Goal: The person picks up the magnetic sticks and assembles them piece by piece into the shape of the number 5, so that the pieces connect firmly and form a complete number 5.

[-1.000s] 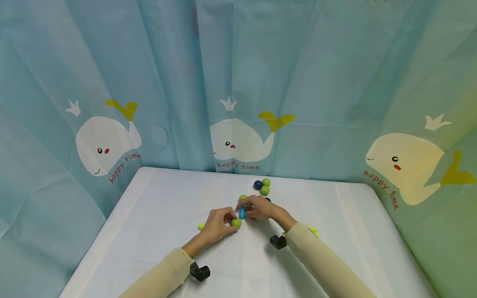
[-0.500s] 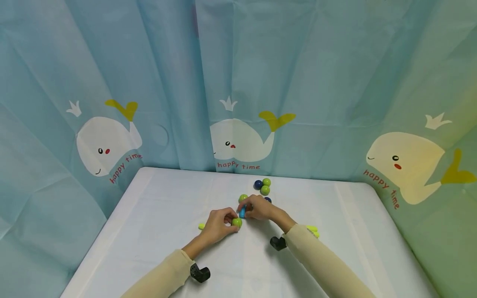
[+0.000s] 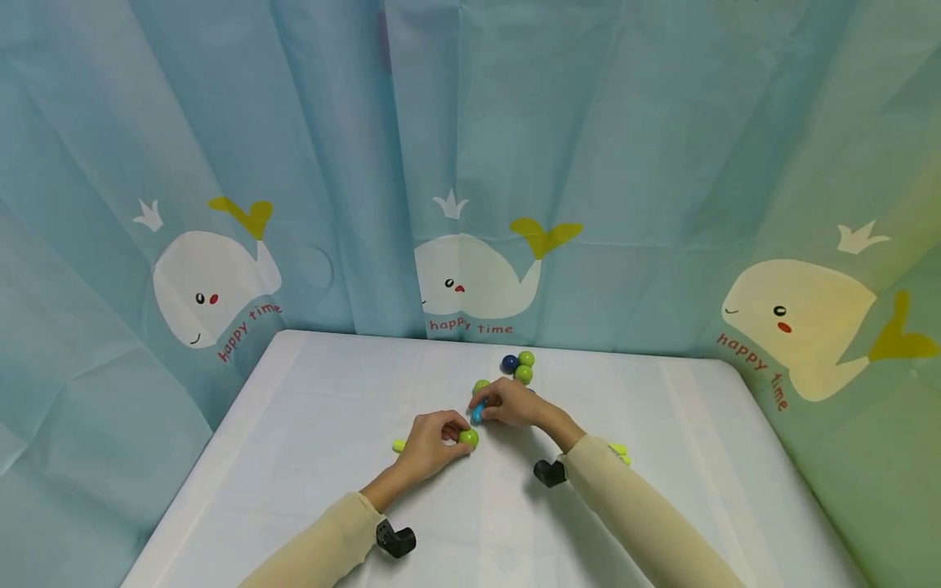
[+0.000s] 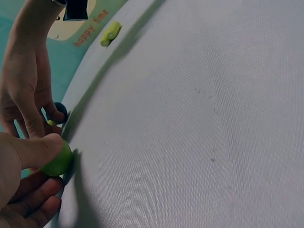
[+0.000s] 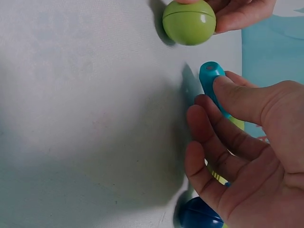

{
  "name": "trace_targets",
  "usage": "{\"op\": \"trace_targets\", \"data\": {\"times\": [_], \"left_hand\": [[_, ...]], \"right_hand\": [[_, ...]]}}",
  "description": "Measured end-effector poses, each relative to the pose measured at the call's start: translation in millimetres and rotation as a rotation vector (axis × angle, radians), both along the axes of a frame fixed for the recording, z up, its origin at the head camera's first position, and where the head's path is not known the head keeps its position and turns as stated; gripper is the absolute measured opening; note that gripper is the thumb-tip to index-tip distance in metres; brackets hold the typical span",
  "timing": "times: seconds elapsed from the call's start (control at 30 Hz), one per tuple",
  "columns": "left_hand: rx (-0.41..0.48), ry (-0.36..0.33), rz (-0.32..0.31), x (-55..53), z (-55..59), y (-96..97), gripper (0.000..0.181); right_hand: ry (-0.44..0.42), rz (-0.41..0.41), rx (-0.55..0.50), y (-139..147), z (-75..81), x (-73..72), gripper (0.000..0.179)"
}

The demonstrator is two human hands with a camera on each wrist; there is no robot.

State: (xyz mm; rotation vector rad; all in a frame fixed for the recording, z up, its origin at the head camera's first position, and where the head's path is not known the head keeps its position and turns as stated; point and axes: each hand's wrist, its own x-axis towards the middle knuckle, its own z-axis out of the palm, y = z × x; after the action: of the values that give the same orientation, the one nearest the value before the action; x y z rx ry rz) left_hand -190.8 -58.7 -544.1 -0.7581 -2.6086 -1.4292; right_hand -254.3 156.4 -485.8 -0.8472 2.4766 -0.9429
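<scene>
The left hand (image 3: 426, 445) grips a round, shiny, plastic-looking green ball (image 5: 189, 24) at the white desk (image 3: 331, 384); a loose hold could let it roll. Next, the right hand (image 3: 515, 403) pinches a short, plastic-looking blue stick (image 5: 208, 77), which could twist if the pinch slips.

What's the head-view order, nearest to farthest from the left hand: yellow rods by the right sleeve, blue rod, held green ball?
1. Green ball: held in the left hand.
2. Blue rod: beyond the ball, in the right hand.
3. Yellow rods: off to the right, past the sleeve.
</scene>
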Motion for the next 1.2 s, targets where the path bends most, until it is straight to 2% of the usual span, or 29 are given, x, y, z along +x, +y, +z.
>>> {"op": "trace_targets", "data": {"times": [0.27,0.37,0.63,0.87,1.2], "left_hand": [[0.022,0.033,-0.004,-3.5,-0.5,8.5,0.021],[0.024,0.025,-0.003,-4.5,-0.3,12.4,0.022],[0.042,0.055,0.033,-4.6,-0.8,18.9,0.021],[0.042,0.034,0.048,-2.6,0.8,19.7,0.022],[0.038,0.014,0.015,-2.8,-0.4,18.6,0.022]], "right_hand": [[0.010,0.026,-0.001,2.9,-0.8,-0.9,0.016],[0.012,0.036,0.004,2.8,-0.2,-0.6,0.016],[0.009,0.063,0.013,1.9,3.2,0.9,0.016],[0.011,0.067,0.017,2.7,0.8,0.9,0.017],[0.008,0.094,-0.011,7.2,2.5,4.1,0.021]]}}
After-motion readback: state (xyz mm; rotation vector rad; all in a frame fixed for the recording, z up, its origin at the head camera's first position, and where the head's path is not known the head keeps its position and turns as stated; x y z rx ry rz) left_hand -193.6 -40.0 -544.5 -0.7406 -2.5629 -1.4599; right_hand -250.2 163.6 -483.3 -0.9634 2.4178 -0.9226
